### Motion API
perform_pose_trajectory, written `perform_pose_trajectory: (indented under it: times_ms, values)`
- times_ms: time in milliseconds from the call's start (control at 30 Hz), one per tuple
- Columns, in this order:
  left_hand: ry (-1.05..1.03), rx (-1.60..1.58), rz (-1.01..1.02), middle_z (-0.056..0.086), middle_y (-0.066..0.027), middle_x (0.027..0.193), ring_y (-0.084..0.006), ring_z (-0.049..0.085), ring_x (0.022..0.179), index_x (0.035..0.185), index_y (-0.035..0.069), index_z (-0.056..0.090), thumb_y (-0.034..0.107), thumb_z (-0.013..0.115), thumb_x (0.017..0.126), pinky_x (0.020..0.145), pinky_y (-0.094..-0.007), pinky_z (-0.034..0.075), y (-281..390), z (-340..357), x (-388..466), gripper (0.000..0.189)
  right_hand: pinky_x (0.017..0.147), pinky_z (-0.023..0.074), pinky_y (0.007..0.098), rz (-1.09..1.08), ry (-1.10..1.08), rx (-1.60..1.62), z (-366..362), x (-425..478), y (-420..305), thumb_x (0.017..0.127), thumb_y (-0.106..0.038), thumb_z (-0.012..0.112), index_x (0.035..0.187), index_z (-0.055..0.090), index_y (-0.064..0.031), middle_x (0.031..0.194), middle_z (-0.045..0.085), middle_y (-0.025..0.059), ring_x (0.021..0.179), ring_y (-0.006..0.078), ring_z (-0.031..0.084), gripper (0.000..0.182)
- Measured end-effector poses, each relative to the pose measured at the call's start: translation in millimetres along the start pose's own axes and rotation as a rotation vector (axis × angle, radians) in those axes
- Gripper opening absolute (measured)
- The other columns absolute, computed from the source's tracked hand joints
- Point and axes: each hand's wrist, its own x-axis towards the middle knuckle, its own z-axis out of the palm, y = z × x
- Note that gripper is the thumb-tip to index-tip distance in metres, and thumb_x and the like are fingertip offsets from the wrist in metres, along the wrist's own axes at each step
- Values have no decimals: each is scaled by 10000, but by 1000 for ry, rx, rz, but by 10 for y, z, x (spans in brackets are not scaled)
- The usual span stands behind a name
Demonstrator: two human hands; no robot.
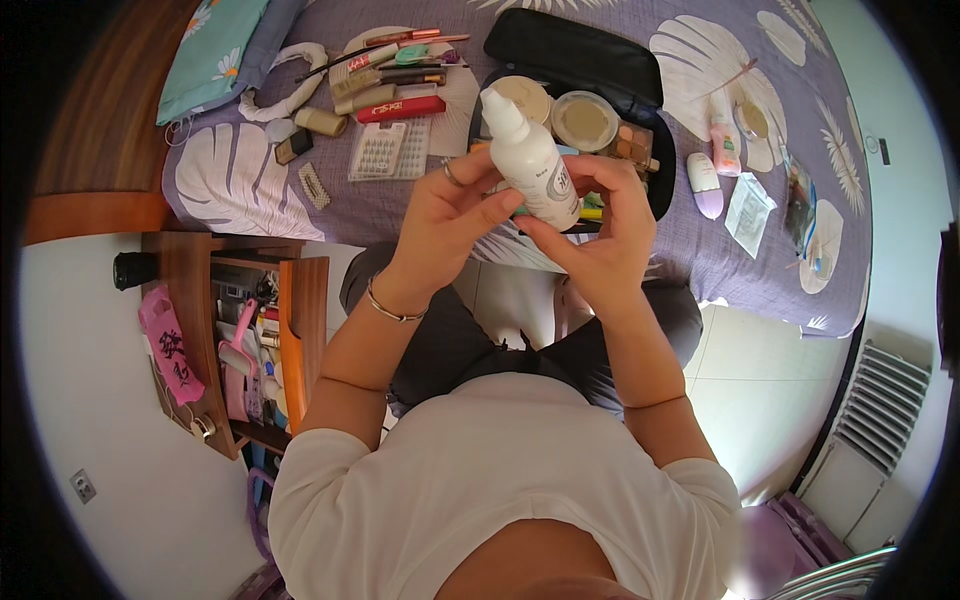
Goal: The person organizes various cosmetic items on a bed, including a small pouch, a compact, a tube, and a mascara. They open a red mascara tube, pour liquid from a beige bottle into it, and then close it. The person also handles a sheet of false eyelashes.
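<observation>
A white plastic squeeze bottle [534, 169] with a pointed nozzle cap is held tilted between both hands; its front bears writing. My left hand [454, 214] grips its left side, thumb near the lower body. On the right, my right hand [611, 217] has its fingers against the bottle's side and base. Behind the bottle lies an unfolded black cosmetics case [574, 49], resting on the bed. Inside the case sit a round powder compact [585, 121], another round compact [523, 97] and an eyeshadow palette [632, 142]. The hands and bottle hide part of its contents.
Makeup pencils, tubes and a red box [401, 109] lie left of the case, beside false-eyelash trays [390, 150]. Right of it are a pink bottle [725, 146], a white-and-lilac bottle [705, 186] and a sachet [750, 214]. An open drawer [296, 337] juts out at left.
</observation>
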Motion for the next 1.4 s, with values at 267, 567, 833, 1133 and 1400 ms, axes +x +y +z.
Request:
perform_pose_trajectory:
  times_ms: [267, 567, 833, 1133, 1400]
  values:
    - [265, 296, -25, 563, -17, 913, -93, 534, 810, 1240, 48, 475, 53, 586, 853, 742, -248, 451, 81, -325, 39, 403, 779, 468, 313, 120, 40, -203, -222, 108, 393, 673, -79, 753, 1073, 586, -34, 972, 613, 131, 861, 255, 596, 437]
    - [-26, 1360, 35, 482, -69, 851, -215, 523, 720, 1060, 122, 612, 85, 732, 682, 632, -293, 448, -280, -486, -243, 398, 818, 452, 327, 208, -484, -302, -231, 14, 645, 681, -35, 713, 1055, 585, -26, 995, 615, 142, 924, 282, 589, 395]
    - [83, 1473, 237, 521, -40, 769, -230, 554, 720, 796, 69, 621, 115, 710, 679, 599, -334, 452, -429, -518, -127, 154, 728, 467, 368, 94, -388, -420, -47, -75, 731, 646, -150, 753, 982, 626, -81, 970, 554, 88, 861, 291, 564, 366]
    - [248, 1309, 175, 524, -68, 847, -243, 549, 732, 798, 58, 602, 104, 735, 679, 613, -315, 451, -506, -509, -133, 185, 826, 449, 373, -239, -423, -534, -116, -117, 659, 655, -210, 743, 977, 651, -121, 1050, 588, 52, 960, 265, 553, 346]
    - [259, 1266, 166, 501, -72, 893, -248, 549, 788, 817, 68, 617, 112, 730, 675, 672, -331, 459, -495, -509, -184, 187, 696, 482, 353, -48, -352, -502, -68, -162, 676, 708, -215, 727, 903, 649, -64, 898, 640, 82, 794, 272, 606, 259]
